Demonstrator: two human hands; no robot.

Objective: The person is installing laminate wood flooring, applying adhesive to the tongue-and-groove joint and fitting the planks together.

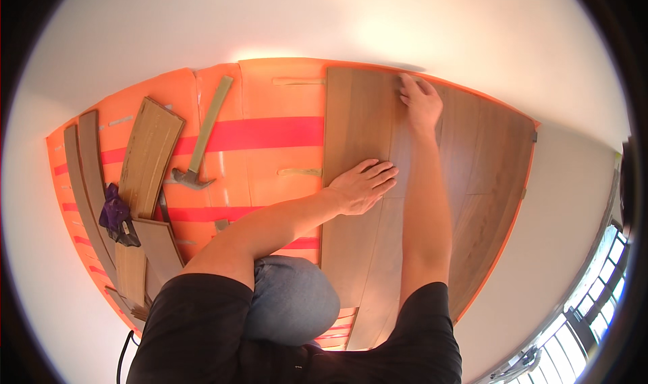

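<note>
My left hand [364, 187] rests flat on the brown wood-look floor planks [432, 181], fingers stretched out and slightly spread. Farther off, my right hand [422, 104] is at the far end of the planks, close to the wall. Its fingers are bent and drawn together; whatever may be between the fingertips is too small to make out. The planks lie side by side on an orange underlay [270, 100] with red tape strips. My bent knee [290, 299] in blue jeans is left of the planks' near part.
On the underlay to the left lies a claw hammer [208, 134] with a pale handle. Loose planks [152, 147] are beside it, with a purple-and-black bundle [116, 212] on them. White walls [304, 19] border the floor; a barred window [601, 289] is at the right.
</note>
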